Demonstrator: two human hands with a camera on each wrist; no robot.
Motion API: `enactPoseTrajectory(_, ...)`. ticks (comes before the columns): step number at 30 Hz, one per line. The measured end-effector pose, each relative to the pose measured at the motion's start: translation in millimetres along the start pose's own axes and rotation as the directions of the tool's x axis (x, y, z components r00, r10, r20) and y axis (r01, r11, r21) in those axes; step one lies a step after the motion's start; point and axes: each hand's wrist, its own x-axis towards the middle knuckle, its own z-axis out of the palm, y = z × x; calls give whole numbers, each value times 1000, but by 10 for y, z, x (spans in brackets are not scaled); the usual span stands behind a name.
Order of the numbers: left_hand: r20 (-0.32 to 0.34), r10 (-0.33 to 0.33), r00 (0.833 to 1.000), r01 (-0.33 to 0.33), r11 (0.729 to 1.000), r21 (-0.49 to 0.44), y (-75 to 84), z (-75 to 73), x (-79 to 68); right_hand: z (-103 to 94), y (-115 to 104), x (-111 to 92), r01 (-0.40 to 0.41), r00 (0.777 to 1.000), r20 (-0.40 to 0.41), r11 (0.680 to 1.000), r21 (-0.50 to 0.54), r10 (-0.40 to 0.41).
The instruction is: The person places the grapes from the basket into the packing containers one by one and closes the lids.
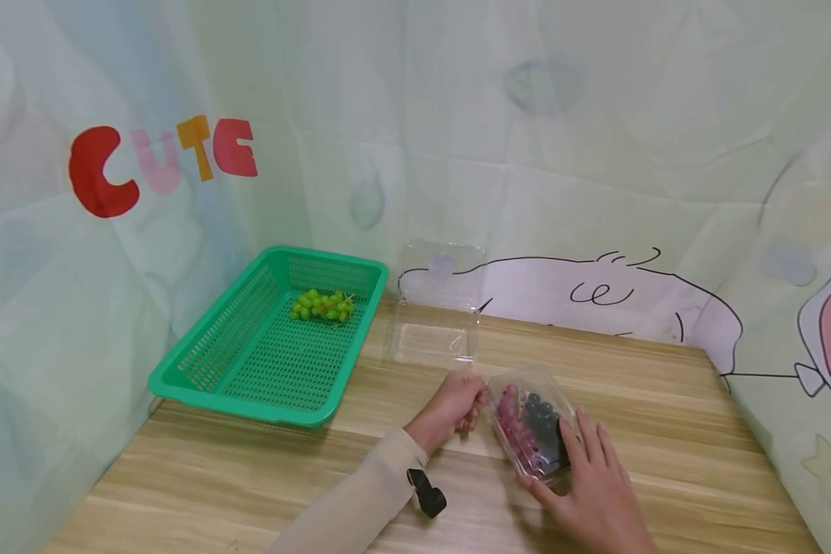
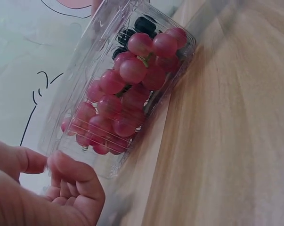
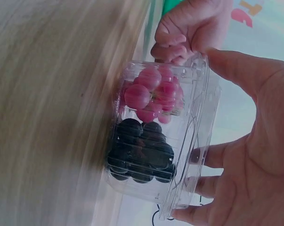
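Observation:
A clear plastic box [image 1: 524, 464] sits on the table with red grapes [image 2: 109, 108] along one side and dark grapes [image 3: 142, 153] beside them. Its clear lid lies over the fruit; whether the rim is fully fastened I cannot tell. My left hand [image 1: 452, 408] pinches the lid's edge at the box's left side between thumb and forefinger, the other fingers curled in. Spanning the near right end, my right hand [image 1: 599, 492] holds the box by its rim, thumb at one corner and fingers spread along the other side.
A green basket [image 1: 349, 377] at the left holds a bunch of green grapes [image 1: 322, 306]. Behind the box, a second clear plastic box [image 1: 432, 342] stands with its lid raised near the back cloth [image 1: 561, 192]. A wooden table [image 1: 201, 485] lies beneath everything.

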Motion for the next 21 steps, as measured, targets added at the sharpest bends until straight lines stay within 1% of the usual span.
enactPoseTrajectory(5, 19, -10, 1000, 10, 1000, 2, -6, -31, -49, -21, 43, -9, 23, 1000, 16, 999, 26, -23)
enactPoseTrajectory(11, 23, -23, 999, 23, 1000, 2, -10, -56, -109, -7, 94, -19, 45, 999, -6, 997, 58, -45)
enactPoseTrajectory(15, 22, -25, 999, 25, 1000, 2, -30, -68, -143, 5, 124, -25, 39, 999, -13, 995, 87, -38)
enactPoseTrajectory(21, 18, -17, 1000, 16, 1000, 6, -49, -89, -201, 1, 179, -20, 39, 999, -12, 994, 102, -38)
